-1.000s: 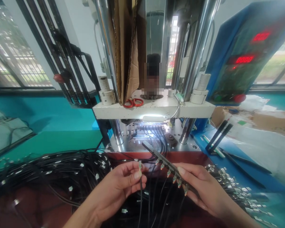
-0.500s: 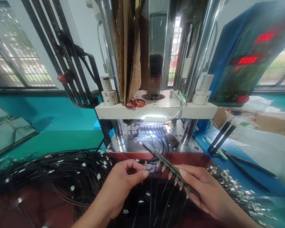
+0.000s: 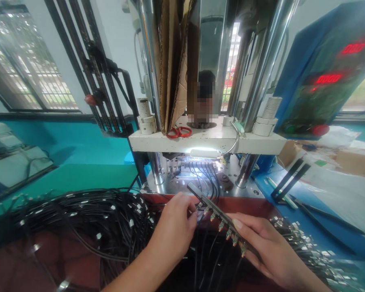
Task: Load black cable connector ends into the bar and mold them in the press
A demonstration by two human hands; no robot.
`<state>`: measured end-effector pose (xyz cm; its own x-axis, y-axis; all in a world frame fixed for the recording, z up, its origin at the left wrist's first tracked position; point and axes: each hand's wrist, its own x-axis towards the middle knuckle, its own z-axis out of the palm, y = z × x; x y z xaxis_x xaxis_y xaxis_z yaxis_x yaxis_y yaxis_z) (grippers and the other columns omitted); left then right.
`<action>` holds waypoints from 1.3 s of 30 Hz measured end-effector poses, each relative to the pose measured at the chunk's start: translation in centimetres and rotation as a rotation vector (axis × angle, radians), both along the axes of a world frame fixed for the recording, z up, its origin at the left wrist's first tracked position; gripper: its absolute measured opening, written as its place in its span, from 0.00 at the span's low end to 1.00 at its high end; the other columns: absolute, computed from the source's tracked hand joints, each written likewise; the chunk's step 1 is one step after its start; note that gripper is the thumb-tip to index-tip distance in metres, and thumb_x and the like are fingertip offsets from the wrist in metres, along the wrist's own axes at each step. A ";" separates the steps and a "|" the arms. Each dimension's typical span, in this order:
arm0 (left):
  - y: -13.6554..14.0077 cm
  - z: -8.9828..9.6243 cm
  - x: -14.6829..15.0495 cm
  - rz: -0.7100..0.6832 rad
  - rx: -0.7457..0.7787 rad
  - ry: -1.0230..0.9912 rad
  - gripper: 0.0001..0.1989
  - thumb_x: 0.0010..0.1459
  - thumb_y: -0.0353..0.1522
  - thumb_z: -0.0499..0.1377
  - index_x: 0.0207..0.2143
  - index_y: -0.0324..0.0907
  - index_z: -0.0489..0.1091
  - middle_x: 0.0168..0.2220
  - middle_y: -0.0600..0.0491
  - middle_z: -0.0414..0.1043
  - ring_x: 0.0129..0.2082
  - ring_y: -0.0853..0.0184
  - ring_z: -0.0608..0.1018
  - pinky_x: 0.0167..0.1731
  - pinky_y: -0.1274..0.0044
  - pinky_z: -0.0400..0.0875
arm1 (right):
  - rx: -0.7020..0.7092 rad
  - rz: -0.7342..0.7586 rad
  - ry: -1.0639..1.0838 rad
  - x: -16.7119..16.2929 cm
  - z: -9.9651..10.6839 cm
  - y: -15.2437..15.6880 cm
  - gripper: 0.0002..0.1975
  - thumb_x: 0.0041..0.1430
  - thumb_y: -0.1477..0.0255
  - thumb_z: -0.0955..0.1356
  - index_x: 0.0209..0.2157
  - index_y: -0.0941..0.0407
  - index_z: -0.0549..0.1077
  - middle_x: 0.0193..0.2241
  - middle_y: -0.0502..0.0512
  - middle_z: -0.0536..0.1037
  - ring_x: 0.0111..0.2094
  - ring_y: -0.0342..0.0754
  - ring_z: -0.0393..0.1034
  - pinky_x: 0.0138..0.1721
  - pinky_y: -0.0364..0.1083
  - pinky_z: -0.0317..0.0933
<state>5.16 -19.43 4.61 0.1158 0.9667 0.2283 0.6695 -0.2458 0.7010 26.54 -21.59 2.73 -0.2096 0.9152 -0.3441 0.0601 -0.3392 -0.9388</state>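
Observation:
My right hand (image 3: 258,239) is closed round the lower end of a dark metal bar (image 3: 216,210) that slants up to the left. Along the bar's lower edge sits a row of several small metal cable connectors (image 3: 221,225), with black cables hanging beneath. My left hand (image 3: 178,223) is pinched at the upper part of the bar, beside the first of the row. The back of this hand mostly hides the cable connector between its fingertips.
A press with a white plate (image 3: 207,142) stands ahead; cables run into its lit lower fixture (image 3: 197,168). Red-handled scissors (image 3: 179,132) lie on the plate. Bundled black cables (image 3: 109,215) lie left, more connector ends (image 3: 316,247) right. Black tweezers (image 3: 325,223) rest on the blue surface.
My left hand has moved right and up, bringing the pinched cable connector to the bar. My right hand still holds the bar. The view has turned slightly to the left.

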 end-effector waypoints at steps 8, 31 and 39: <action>0.3 0.1 0.4 -0.002 -0.025 0.045 0.05 0.51 0.26 0.57 0.24 0.42 0.67 0.28 0.53 0.67 0.31 0.64 0.69 0.32 0.74 0.58 | -0.002 -0.012 0.040 -0.1 -1.0 0.0 0.22 0.54 0.53 0.69 0.48 0.47 0.74 0.39 0.50 0.74 0.29 0.40 0.66 0.17 0.34 0.53; 0.6 0.1 0.4 -0.032 -0.037 -0.086 0.07 0.55 0.33 0.58 0.30 0.45 0.76 0.31 0.49 0.76 0.34 0.58 0.75 0.36 0.73 0.63 | 0.129 0.054 -0.088 0.0 -1.3 0.0 0.25 0.59 0.53 0.64 0.52 0.50 0.72 0.40 0.54 0.72 0.25 0.41 0.65 0.15 0.35 0.51; 0.7 0.6 1.1 -0.008 -0.064 0.046 0.09 0.57 0.33 0.56 0.30 0.43 0.75 0.28 0.50 0.75 0.31 0.62 0.74 0.33 0.75 0.61 | 0.271 0.116 -0.149 0.2 -1.1 0.0 0.23 0.62 0.55 0.62 0.53 0.51 0.72 0.36 0.55 0.73 0.33 0.46 0.68 0.24 0.38 0.62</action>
